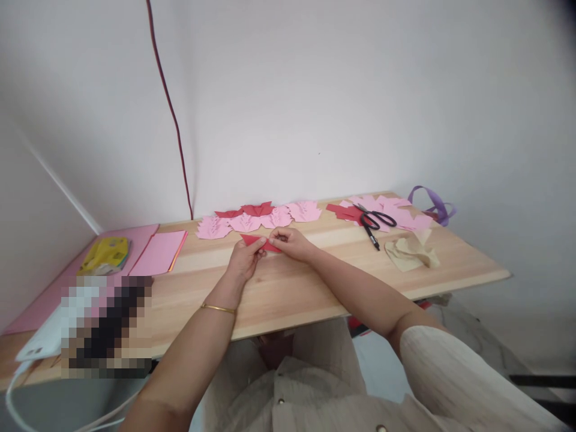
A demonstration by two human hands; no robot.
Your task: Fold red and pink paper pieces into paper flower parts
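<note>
My left hand (245, 257) and my right hand (290, 242) meet over the wooden table (288, 288), both pinching a small folded piece of red paper (263, 243) that lies low over the tabletop. The left fingers grip its left end, the right fingers its right end. Just behind the hands runs a row of folded pink paper shapes (258, 221) with red folded shapes (252, 210) among them. A gold bangle (218, 308) circles my left wrist.
Black scissors (375, 218) and a black pen (372, 237) lie on pink and red paper scraps at the back right, beside crumpled beige paper (411, 252) and purple ribbon (434, 205). A pink paper stack (157, 252), a yellow packet (105, 255) and a white device sit left.
</note>
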